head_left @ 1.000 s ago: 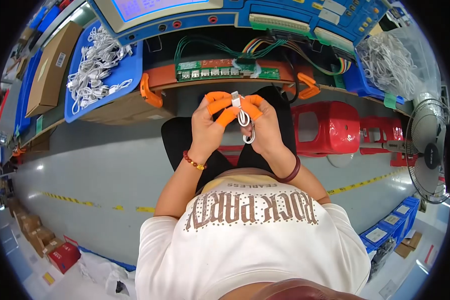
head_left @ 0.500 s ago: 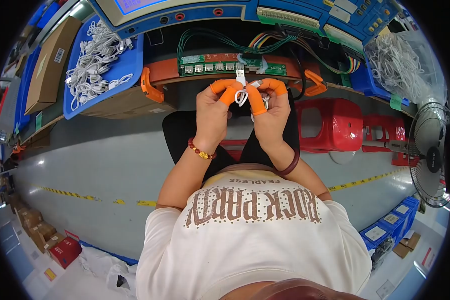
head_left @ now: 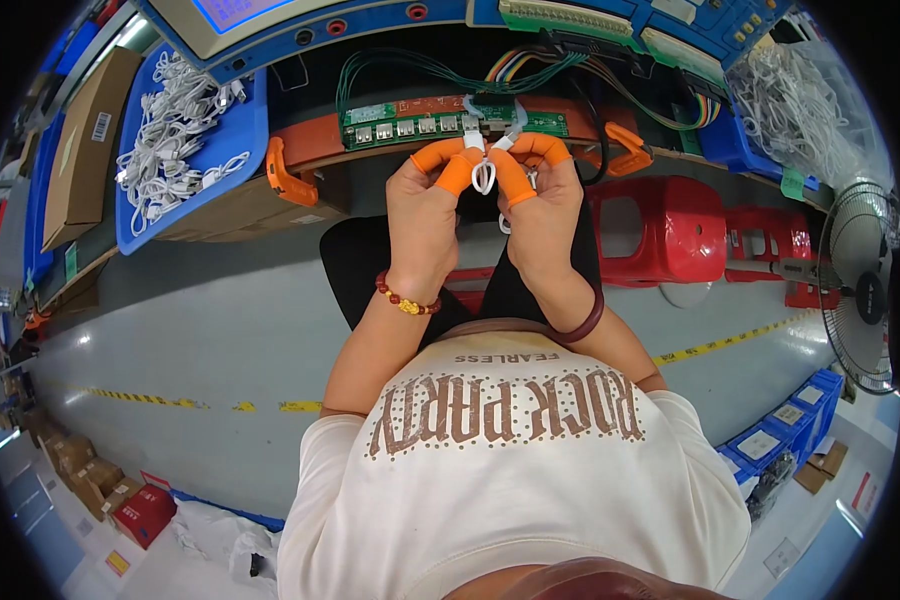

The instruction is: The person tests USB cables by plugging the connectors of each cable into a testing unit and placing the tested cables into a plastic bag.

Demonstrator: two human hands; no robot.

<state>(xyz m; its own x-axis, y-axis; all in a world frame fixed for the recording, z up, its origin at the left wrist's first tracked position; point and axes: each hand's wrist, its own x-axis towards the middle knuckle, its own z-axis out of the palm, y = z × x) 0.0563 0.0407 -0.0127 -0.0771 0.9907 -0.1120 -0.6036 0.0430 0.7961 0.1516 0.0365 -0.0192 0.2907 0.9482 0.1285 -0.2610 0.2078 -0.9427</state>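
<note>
Between my hands hangs a white USB cable (head_left: 483,178), looped in a small coil. My left hand (head_left: 425,200), with orange covers on its fingers, pinches one white plug, whose metal end meets a port on the green circuit board (head_left: 425,126); how far it is inserted I cannot tell. My right hand (head_left: 542,205), also with orange-covered fingers, grips the cable's other connector, angled up at the board's lower edge. The contact there is too small to make out. The board lies on an orange-brown bar (head_left: 315,140) along the bench edge.
A blue tray (head_left: 255,120) of white cables stands left, beside a cardboard box (head_left: 90,150). Orange clamps (head_left: 288,175) flank the bar. Behind it are wires and a blue tester (head_left: 370,30). At right are bagged cables (head_left: 785,100), red stools (head_left: 670,230) and a fan (head_left: 865,290).
Both hands have moved up to the board, from lower down a second ago. The left-hand plug now meets a port, and the right-hand connector has come up to the board's edge.
</note>
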